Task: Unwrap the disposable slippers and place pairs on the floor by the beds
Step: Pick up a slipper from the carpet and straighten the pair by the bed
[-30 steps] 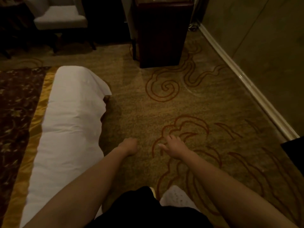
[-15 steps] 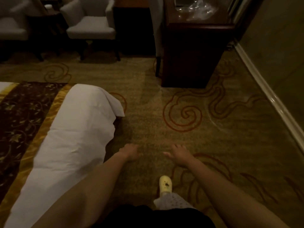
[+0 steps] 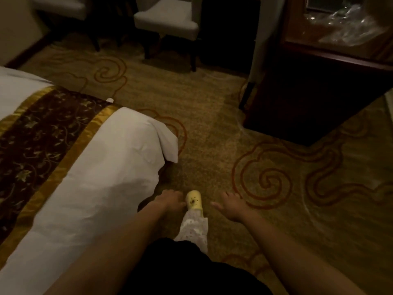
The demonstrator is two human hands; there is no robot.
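Observation:
No disposable slippers show on the floor. Clear plastic wrapping (image 3: 348,28) lies on top of the dark wooden cabinet (image 3: 314,99) at the upper right. My left hand (image 3: 169,199) hangs low beside the bed's corner, fingers curled down, with nothing visible in it. My right hand (image 3: 230,205) is held out over the carpet with fingers spread and empty. Between the hands my own foot in a yellow clog (image 3: 194,201) steps forward. The bed (image 3: 102,177) with white sheet and brown-gold runner fills the left.
Patterned carpet (image 3: 265,179) covers the floor between bed and cabinet. Two white armchairs (image 3: 170,20) stand at the back, with a dark gap beside them. A wall baseboard (image 3: 389,105) shows at the far right.
The view has swung up and left, bringing the cabinet top and chairs closer. My foot in the yellow clog has stepped forward between the hands. Both hands stay empty.

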